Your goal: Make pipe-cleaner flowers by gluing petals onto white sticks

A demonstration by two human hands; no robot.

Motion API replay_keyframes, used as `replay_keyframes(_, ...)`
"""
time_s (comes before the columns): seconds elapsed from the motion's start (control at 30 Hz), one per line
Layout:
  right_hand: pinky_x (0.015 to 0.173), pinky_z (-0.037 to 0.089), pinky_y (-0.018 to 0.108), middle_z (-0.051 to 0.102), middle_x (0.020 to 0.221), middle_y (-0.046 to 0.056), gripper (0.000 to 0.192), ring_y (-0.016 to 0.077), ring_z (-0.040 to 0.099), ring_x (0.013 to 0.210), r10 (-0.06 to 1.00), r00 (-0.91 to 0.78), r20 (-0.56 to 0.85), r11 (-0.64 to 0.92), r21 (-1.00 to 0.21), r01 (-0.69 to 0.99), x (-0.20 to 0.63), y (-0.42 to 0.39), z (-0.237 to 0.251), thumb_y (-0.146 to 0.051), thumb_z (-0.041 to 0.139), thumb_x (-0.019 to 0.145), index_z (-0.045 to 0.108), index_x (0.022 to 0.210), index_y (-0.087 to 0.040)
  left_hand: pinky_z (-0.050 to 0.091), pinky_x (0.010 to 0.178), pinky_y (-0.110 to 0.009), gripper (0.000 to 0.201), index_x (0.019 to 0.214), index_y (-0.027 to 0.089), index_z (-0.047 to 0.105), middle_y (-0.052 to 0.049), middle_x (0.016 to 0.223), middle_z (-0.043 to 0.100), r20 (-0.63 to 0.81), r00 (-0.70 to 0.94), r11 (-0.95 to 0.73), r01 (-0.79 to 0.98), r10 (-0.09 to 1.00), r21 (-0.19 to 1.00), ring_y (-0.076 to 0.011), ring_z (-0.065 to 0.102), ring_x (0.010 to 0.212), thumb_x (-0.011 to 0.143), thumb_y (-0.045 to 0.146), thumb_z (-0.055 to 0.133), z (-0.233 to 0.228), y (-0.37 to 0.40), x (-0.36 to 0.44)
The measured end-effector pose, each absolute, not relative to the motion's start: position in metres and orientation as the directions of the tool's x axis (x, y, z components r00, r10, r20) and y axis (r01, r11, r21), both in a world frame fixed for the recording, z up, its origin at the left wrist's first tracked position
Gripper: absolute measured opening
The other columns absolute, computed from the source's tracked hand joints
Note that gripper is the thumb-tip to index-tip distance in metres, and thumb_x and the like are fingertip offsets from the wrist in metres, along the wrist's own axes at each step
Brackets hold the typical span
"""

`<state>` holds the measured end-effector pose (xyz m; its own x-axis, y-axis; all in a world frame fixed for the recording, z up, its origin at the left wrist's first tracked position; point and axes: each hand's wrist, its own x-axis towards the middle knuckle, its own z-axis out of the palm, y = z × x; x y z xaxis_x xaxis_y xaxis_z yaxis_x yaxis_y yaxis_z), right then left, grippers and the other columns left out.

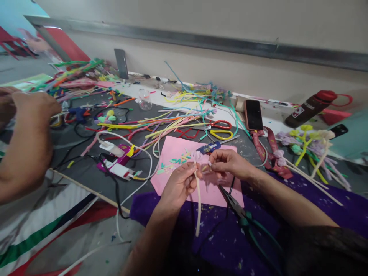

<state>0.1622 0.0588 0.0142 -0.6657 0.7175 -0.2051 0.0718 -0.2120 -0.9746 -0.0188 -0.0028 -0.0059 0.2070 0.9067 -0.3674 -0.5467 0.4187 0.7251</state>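
Pinching cream stem [198,199] near top with left hand [179,184], stem hanging straight down over purple cloth [161,209]. Closing right hand [227,163] fingertips on small flower head [197,156], just right of grip, above pink paper [172,176].

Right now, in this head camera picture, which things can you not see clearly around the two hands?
- What the right hand pinches: too small, hidden by its fingers.
- Top of the cream stem: partly covered by the left hand.
- Pliers handles: lost in the dark lap area.
- The co-worker's hands at the left edge: cut off, blurred.
- Bottle label: too small to read.
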Motion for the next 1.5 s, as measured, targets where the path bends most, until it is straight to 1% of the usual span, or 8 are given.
replay_keyframes(0.23, 0.037, 0.04, 0.016, 0.062, 0.053, -0.003, 0.017, 0.0073, 0.053, 0.04, 0.703, -0.68, -0.207, -0.269, -0.963, 0.015, 0.161, 0.06, 0.012, -0.024, 0.066, 0.068, 0.055, 0.077, -0.014, 0.027, 0.03, -0.01, 0.019, 0.08, 0.014, 0.059, 0.002, 0.061, 0.059, -0.387, 0.201, 0.43, -0.55, 0.9, 0.715, -0.0001, 0.039, 0.034, 0.071, 0.029, 0.065, -0.005, -0.002, -0.019)
replay_keyframes(0.37, 0.037, 0.041, 0.016, 0.06, 0.052, -0.005, 0.017, 0.0072, 0.053, 0.04, 0.739, -0.639, -0.214, -0.274, -0.962, 0.005, 0.16, 0.06, 0.009, -0.024, 0.066, 0.068, 0.056, 0.079, -0.015, 0.026, 0.029, -0.01, 0.017, 0.08, 0.014, 0.059, 0.003, 0.06, 0.059, -0.388, 0.186, 0.423, -0.552, 0.903, 0.719, -0.0002, 0.04, 0.034, 0.072, 0.029, 0.064, -0.006, -0.002, -0.019)
replay_keyframes(0.57, 0.039, 0.04, 0.015, 0.056, 0.055, -0.005, 0.013, 0.0048, 0.047, 0.041, 0.815, -0.565, -0.129, -0.138, -0.99, 0.027, 0.156, 0.052, 0.009, -0.023, 0.066, 0.07, 0.06, 0.077, -0.015, 0.03, 0.032, -0.009, 0.018, 0.079, 0.014, 0.058, 0.001, 0.062, 0.062, -0.381, 0.165, 0.406, -0.549, 0.91, 0.731, -0.0013, 0.046, 0.038, 0.069, 0.026, 0.067, -0.007, -0.002, -0.017)
replay_keyframes(0.9, 0.041, 0.038, 0.016, 0.055, 0.058, -0.004, 0.014, 0.0046, 0.047, 0.044, 0.781, -0.622, -0.055, -0.012, -0.997, 0.073, 0.154, 0.04, 0.01, -0.028, 0.063, 0.076, 0.062, 0.08, -0.014, 0.033, 0.031, -0.011, 0.02, 0.071, 0.013, 0.056, 0.0, 0.058, 0.063, -0.381, 0.151, 0.401, -0.518, 0.912, 0.756, -0.0036, 0.048, 0.036, 0.063, 0.025, 0.071, -0.002, -0.004, -0.011)
replay_keyframes(1.0, 0.041, 0.039, 0.015, 0.057, 0.06, -0.003, 0.016, 0.0039, 0.048, 0.044, 0.769, -0.637, -0.052, -0.046, -0.999, 0.025, 0.154, 0.04, 0.01, -0.027, 0.064, 0.076, 0.063, 0.082, -0.013, 0.034, 0.031, -0.013, 0.02, 0.066, 0.012, 0.057, 0.0, 0.054, 0.061, -0.381, 0.148, 0.404, -0.468, 0.913, 0.786, -0.0039, 0.047, 0.034, 0.067, 0.029, 0.068, -0.001, -0.005, -0.01)
replay_keyframes(1.17, 0.04, 0.045, 0.015, 0.064, 0.07, 0.001, 0.019, 0.0077, 0.059, 0.049, 0.709, -0.7, -0.088, -0.206, -0.975, -0.087, 0.155, 0.045, 0.01, -0.028, 0.06, 0.08, 0.064, 0.091, -0.014, 0.031, 0.03, -0.014, 0.022, 0.062, 0.011, 0.058, 0.002, 0.047, 0.056, -0.402, 0.167, 0.432, -0.452, 0.9, 0.78, -0.0026, 0.042, 0.03, 0.069, 0.031, 0.066, -0.002, -0.005, -0.01)
replay_keyframes(1.3, 0.04, 0.047, 0.016, 0.065, 0.073, 0.001, 0.022, 0.0096, 0.062, 0.051, 0.685, -0.72, -0.115, -0.308, -0.941, -0.143, 0.155, 0.051, 0.003, -0.029, 0.059, 0.08, 0.063, 0.097, -0.015, 0.027, 0.029, -0.013, 0.025, 0.063, 0.011, 0.059, 0.004, 0.038, 0.05, -0.42, 0.181, 0.454, -0.448, 0.89, 0.77, -0.0025, 0.038, 0.028, 0.072, 0.034, 0.063, -0.004, -0.004, -0.012)
replay_keyframes(1.5, 0.039, 0.046, 0.015, 0.066, 0.072, 0.001, 0.021, 0.0083, 0.061, 0.048, 0.739, -0.661, -0.132, -0.276, -0.954, -0.118, 0.156, 0.057, -0.002, -0.029, 0.061, 0.078, 0.064, 0.094, -0.014, 0.028, 0.031, -0.014, 0.024, 0.067, 0.012, 0.058, 0.005, 0.041, 0.052, -0.448, 0.141, 0.459, -0.459, 0.883, 0.76, -0.0023, 0.039, 0.028, 0.07, 0.034, 0.065, -0.005, -0.003, -0.012)
